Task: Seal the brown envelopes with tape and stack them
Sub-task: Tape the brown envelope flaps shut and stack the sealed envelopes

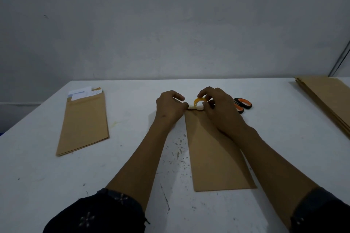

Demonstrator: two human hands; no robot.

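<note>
Both hands meet at the far end of a brown envelope (214, 157) that lies flat on the white table (132, 176), its length running away from the person. Right hand (219, 108) holds a small yellow tape roll (198, 101) upright between curled fingers and thumb, just above the envelope's top edge. Left hand (170, 107) is curled too, its thumb and fingertips pinching at the spot where the tape meets the envelope's top; whether it grips the tape end or the flap is hard to tell. Scissors (243, 104) with orange and black handles lie just beyond the right hand. Well to the left sits an envelope pile (83, 123) with white papers (81, 93) sticking out of its top. Another stack (329, 98) lies at the table's far right edge.
</note>
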